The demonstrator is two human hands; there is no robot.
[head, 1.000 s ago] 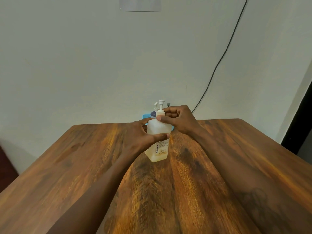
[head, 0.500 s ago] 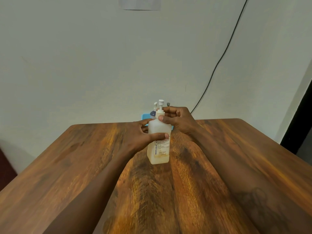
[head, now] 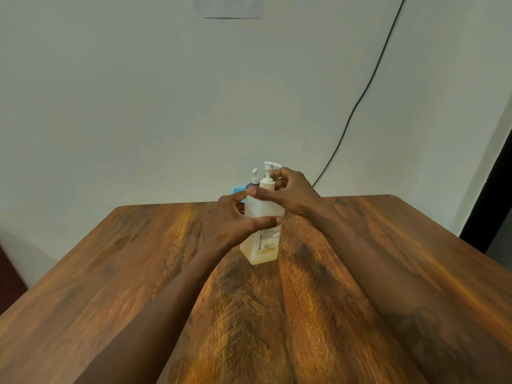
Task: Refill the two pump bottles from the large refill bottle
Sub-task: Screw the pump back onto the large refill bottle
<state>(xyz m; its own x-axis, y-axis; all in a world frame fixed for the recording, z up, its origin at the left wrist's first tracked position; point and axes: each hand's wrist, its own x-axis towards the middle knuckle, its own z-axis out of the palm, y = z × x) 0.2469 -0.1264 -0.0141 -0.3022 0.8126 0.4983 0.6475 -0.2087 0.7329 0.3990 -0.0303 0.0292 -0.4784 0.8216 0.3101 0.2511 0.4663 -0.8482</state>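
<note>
A translucent pump bottle point(head: 261, 245) with a little yellowish liquid at the bottom stands on the wooden table point(head: 110, 273). My left hand point(head: 235, 220) grips its body, thumb across the front. My right hand point(head: 288, 194) pinches the white collar just under the pump head point(head: 270, 166). Behind it a second pump bottle point(head: 253, 178) with a darker body shows only its top. A blue object point(head: 238, 191) peeks out beside my left hand; what it is I cannot tell.
The table meets a pale wall at its far edge. A black cable point(head: 357, 106) runs down the wall to the table's back right. A dark doorway point(head: 496, 189) stands at the right.
The bottle has straightened from a slight tilt to upright. My right hand's fingers have shifted around the pump collar.
</note>
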